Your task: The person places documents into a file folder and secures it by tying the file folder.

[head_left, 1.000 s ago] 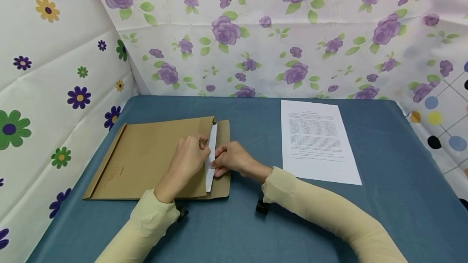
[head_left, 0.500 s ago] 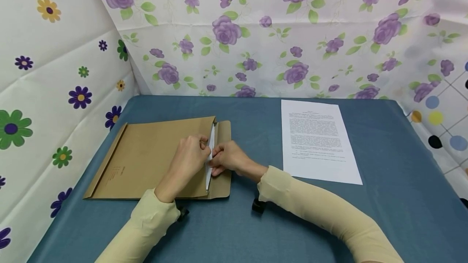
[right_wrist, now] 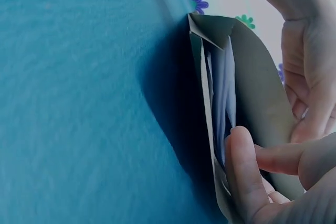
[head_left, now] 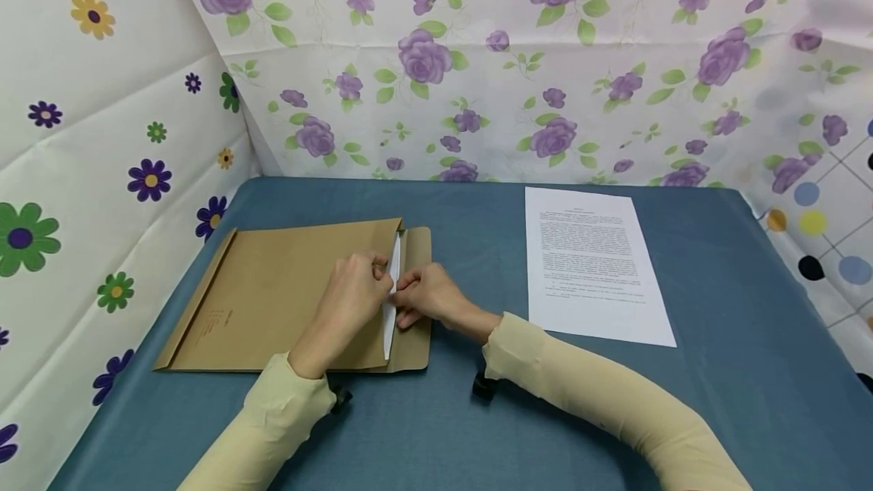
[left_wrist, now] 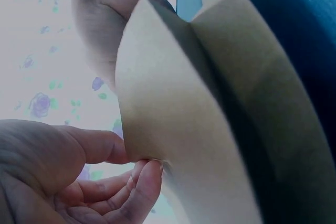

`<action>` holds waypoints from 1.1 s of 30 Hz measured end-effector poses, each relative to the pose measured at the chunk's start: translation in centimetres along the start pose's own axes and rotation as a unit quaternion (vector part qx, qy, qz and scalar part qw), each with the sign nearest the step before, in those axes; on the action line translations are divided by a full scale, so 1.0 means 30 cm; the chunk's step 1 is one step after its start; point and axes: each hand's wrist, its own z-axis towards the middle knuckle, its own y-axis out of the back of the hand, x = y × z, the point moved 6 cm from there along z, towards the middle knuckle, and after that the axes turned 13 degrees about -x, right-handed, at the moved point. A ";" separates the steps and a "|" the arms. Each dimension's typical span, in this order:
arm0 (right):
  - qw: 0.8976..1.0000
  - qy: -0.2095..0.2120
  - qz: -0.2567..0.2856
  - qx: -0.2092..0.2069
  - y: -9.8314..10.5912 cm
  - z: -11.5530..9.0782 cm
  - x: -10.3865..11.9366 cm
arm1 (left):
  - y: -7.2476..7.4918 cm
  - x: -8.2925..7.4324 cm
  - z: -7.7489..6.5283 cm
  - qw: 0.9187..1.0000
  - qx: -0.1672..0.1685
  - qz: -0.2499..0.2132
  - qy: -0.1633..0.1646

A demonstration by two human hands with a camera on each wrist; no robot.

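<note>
A brown paper file envelope [head_left: 286, 294] lies flat on the table, its opening facing right. White papers [head_left: 391, 328] sit inside, only a narrow strip showing at the mouth; the right wrist view shows several sheet edges [right_wrist: 224, 82]. My left hand [head_left: 351, 290] pinches the envelope's upper edge between thumb and fingers, lifting it, as the left wrist view shows. My right hand [head_left: 433, 295] is at the mouth, thumb and fingers pinched at the paper edges, above the envelope's flap [head_left: 418, 248]. The fingers partly hide how the sheets lie there.
A printed sheet [head_left: 589, 264] lies on the blue tablecloth [head_left: 470, 226] to the right of the envelope. Floral curtains [head_left: 477, 74] close off the back and left. A black wrist camera [head_left: 484, 386] hangs beneath the right sleeve.
The white papers have slid a little further left into the envelope, and the visible strip is narrower. My right hand has shifted slightly left with them; my left hand keeps its place.
</note>
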 end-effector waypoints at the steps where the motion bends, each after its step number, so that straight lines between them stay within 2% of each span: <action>1: 1.000 0.003 0.000 -0.003 0.008 -0.002 0.003 | 0.000 0.000 0.000 1.000 0.000 0.001 0.000; 4: 1.000 0.012 -0.009 -0.015 0.038 -0.010 0.011 | -0.003 -0.001 0.001 1.000 -0.001 0.004 0.001; 7: 0.998 0.028 -0.039 -0.029 0.073 -0.017 0.017 | -0.005 -0.001 0.001 1.000 -0.002 0.004 0.005; 13: 0.989 0.077 -0.108 -0.064 0.147 -0.023 0.018 | -0.007 -0.001 0.002 1.000 -0.003 0.005 0.008; 17: 0.982 0.112 -0.139 -0.066 0.182 -0.028 0.015 | -0.007 -0.004 0.001 1.000 -0.003 0.005 0.008; 21: 0.962 0.173 -0.200 -0.061 0.201 -0.036 0.028 | -0.005 -0.007 0.001 1.000 -0.005 0.007 0.005; 25: 0.930 0.232 -0.280 -0.058 0.221 -0.047 0.041 | -0.005 -0.007 0.001 1.000 -0.005 0.008 0.001; 28: 0.910 0.256 -0.322 -0.055 0.244 -0.051 0.039 | -0.006 -0.007 0.001 1.000 -0.003 0.005 -0.001; 30: 0.901 0.262 -0.341 -0.051 0.261 -0.052 0.035 | -0.006 -0.007 0.001 1.000 -0.002 0.003 -0.001; 33: 0.894 0.263 -0.360 -0.046 0.289 -0.054 0.028 | -0.006 -0.007 0.002 1.000 -0.004 0.002 -0.003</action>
